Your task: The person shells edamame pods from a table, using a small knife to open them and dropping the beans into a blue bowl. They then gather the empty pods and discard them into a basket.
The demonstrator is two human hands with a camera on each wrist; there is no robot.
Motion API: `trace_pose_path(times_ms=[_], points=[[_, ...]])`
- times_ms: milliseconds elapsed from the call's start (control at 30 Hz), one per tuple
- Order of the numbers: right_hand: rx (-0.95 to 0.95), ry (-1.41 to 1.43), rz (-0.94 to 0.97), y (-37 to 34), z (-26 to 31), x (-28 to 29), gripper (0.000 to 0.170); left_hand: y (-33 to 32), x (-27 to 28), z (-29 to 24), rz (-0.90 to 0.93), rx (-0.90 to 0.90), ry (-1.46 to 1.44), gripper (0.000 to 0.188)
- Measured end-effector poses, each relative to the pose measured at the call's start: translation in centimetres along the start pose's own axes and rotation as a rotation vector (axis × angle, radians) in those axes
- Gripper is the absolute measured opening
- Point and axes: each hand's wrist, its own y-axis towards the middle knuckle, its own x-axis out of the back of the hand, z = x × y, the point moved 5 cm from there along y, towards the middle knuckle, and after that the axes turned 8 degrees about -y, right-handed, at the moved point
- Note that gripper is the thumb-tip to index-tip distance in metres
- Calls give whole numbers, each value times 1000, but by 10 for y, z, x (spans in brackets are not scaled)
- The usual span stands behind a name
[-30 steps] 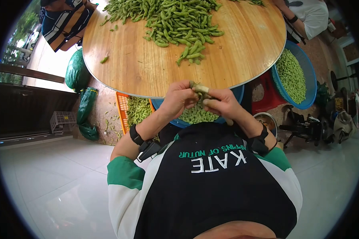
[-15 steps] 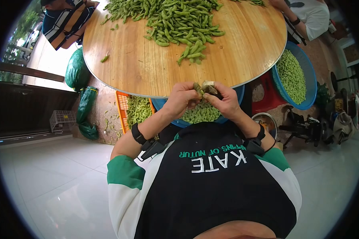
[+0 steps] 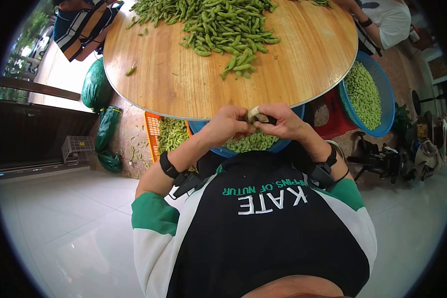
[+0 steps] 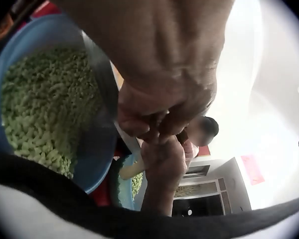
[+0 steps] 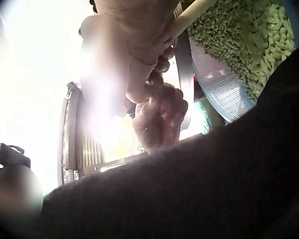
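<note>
Fingers curled, my left hand [image 3: 226, 123] and right hand [image 3: 284, 120] meet at the near table edge, above a blue basin [image 3: 283, 145] of shelled green soybeans. The left hand pinches a soybean pod mostly hidden by its fingers. A pale wrapping [image 3: 254, 112] and brownish covering [image 3: 262, 118] show at the right fingertips, which press against the left ones. In the right wrist view, a pale stick [image 5: 190, 19] juts from the right palm, held in the curled fingers; its other end is hidden. A heap of soybean pods [image 3: 228, 30] lies farther back.
The round wooden table [image 3: 303, 64] stands ahead, with one stray pod [image 3: 130, 71] at left. An orange crate [image 3: 152, 141] of pods sits at lower left, near green sacks [image 3: 96, 87]. Right are a red stool [image 3: 327, 119] and another blue basin [image 3: 390, 107] of beans. Two people sit across.
The fingertips parted slightly half a second ago, showing a bit of green pod, and now press together again. My right hand has turned a little, with its forearm angled farther outward.
</note>
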Motion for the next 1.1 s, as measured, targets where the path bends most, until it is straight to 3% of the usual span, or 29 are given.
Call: trace_pose_path(times_ms=[100,233,500,600,700,767,833,900,967,1000,1067,1100], points=[[66,22,124,0,-4,1,13,2,0,4,76,99,-183,8],[-31,138,171,-2,-2,-2,13,-2,-5,7,131,175,-278,8],[-129,72,136,-7,-18,-6,11,3,-4,6,97,120,-292,6],[-213,273,83,-8,-20,-7,11,0,3,-2,6,-11,-43,8],[-171,330,66,-8,-16,-9,10,-11,10,-1,-20,-5,-138,9],[-336,480,103,-8,-13,-13,12,-22,14,-2,-30,-9,-104,8],[-336,490,111,-7,-16,-12,12,-36,19,-10,-33,-22,-66,7],[-341,502,117,-10,-19,-14,13,-63,34,-27,-172,-81,526,8],[-316,483,7,-13,-21,-10,14,-89,48,-42,-188,-168,1190,12],[-310,482,4,-13,-19,-7,14,-93,52,-44,-189,-170,1195,12],[-373,558,56,-14,-16,-9,15,-103,57,-54,-427,-303,1583,17],[-370,561,57,-14,-17,-11,15,-99,50,-63,-466,-401,1362,18]])
